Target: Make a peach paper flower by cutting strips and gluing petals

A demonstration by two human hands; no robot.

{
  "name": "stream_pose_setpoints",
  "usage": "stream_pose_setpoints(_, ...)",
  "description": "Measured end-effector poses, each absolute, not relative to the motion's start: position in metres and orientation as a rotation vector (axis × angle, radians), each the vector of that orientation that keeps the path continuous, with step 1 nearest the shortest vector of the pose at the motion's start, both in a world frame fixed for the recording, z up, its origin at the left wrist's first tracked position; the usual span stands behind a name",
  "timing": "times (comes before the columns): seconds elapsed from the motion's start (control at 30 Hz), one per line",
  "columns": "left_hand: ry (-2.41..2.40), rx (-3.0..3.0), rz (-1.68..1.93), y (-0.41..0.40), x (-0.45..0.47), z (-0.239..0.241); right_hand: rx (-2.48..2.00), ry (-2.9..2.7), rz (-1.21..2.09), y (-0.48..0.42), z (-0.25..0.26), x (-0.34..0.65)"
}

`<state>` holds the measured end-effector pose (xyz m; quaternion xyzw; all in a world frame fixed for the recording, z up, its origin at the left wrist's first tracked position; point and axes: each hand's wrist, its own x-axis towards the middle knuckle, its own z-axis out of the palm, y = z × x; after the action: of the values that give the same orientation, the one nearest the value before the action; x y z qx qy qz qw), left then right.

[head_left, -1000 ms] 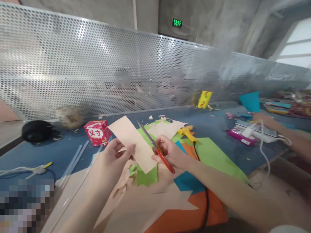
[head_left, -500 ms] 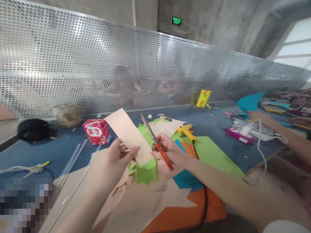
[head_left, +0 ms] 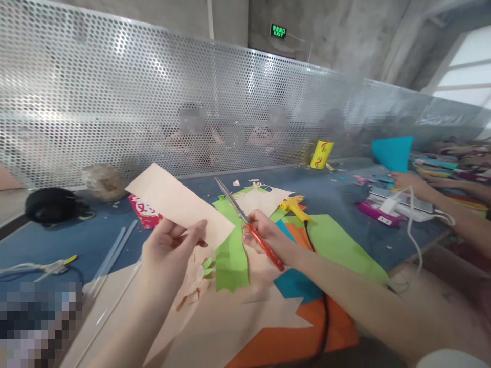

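Observation:
My left hand [head_left: 169,253] pinches a long beige paper strip [head_left: 176,203] and holds it up over the blue table [head_left: 337,197]. The strip slants up to the left and hides part of a red carton [head_left: 143,217]. My right hand [head_left: 264,237] grips red-handled scissors [head_left: 249,230], blades closed and pointing up-left, just right of the strip's lower end. Under both hands lie green [head_left: 231,258], orange and beige sheets of paper.
A yellow glue gun [head_left: 294,207] with a black cord lies past my right hand. Clear glue sticks [head_left: 115,250] lie at left, near a black object [head_left: 51,204]. Another person's hand [head_left: 406,180] holds teal paper at right. A perforated metal screen [head_left: 115,102] backs the table.
My left hand has swung the beige strip leftward, so it now lies flatter and covers the red carton. The scissors have moved slightly away from the strip's edge.

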<state>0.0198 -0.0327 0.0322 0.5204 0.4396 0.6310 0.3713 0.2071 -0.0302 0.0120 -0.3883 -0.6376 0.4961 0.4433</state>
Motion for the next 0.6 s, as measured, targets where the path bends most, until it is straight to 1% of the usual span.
stream_pose_setpoints(0.2,1.235,1.173,1.872,-0.036,0.018,0.041,-0.93,-1.681,1.203,-0.03,0.011,0.21)
stream_pose_setpoints(0.37,1.199,1.1,2.082,-0.034,0.014,0.043,-1.0,-1.725,1.217,-0.035,0.017,0.21)
stream_pose_setpoints(0.47,1.196,1.097,2.147,-0.034,0.014,0.043,-1.025,-1.766,1.199,-0.038,0.019,0.211)
stream_pose_setpoints(0.6,1.213,1.066,2.146,-0.036,0.017,0.045,-1.036,-1.782,1.201,-0.041,0.023,0.212)
